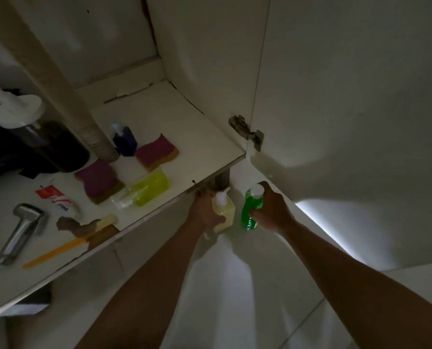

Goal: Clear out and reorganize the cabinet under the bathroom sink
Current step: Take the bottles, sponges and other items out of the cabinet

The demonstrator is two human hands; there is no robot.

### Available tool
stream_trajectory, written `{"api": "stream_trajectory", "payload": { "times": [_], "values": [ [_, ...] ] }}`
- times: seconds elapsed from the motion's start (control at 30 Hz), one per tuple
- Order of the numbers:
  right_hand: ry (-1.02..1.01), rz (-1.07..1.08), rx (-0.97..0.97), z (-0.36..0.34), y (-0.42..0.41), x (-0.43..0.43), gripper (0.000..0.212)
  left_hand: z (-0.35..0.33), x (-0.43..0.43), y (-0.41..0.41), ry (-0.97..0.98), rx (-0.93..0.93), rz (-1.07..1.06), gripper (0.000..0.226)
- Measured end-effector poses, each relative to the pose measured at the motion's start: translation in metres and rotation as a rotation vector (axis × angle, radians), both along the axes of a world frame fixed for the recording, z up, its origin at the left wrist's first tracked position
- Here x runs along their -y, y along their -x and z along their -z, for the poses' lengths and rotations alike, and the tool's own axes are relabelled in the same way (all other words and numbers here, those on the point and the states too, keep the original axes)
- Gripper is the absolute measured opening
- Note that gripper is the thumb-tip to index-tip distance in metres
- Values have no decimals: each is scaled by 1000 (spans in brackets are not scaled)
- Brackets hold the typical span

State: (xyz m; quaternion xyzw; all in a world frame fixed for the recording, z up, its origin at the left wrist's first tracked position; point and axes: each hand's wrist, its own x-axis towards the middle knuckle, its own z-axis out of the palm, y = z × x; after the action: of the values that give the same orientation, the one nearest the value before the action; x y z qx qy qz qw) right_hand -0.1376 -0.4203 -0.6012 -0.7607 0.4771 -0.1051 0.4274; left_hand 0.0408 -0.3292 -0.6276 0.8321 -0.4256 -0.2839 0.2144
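Two bare forearms are extended toward the cabinet's front corner. A pale yellow pump bottle is gripped by the left hand; a ribbed bottle of green liquid is clasped by the right hand, both below the shelf edge. On the shelf are seen a toppled yellow bottle, a blue bottle, two purple sponges, a chrome spray head and a toothbrush.
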Motion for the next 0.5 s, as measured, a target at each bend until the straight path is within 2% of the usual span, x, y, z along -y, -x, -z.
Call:
{"api": "stream_trajectory", "payload": {
  "times": [0.17,0.27,0.37,0.5],
  "values": [
    [25,-36,5,15,-4,-2,63,26,-2,-1,51,20,0,79],
    [17,-25,7,24,-2,-5,68,33,-4,0,81,20,-23,78],
    [-2,-47,-57,24,0,-2,75,33,-6,-2,35,28,0,84],
    [-12,-85,-259,16,4,1,84,18,-10,-2,-157,56,94,107]
  ]
}}
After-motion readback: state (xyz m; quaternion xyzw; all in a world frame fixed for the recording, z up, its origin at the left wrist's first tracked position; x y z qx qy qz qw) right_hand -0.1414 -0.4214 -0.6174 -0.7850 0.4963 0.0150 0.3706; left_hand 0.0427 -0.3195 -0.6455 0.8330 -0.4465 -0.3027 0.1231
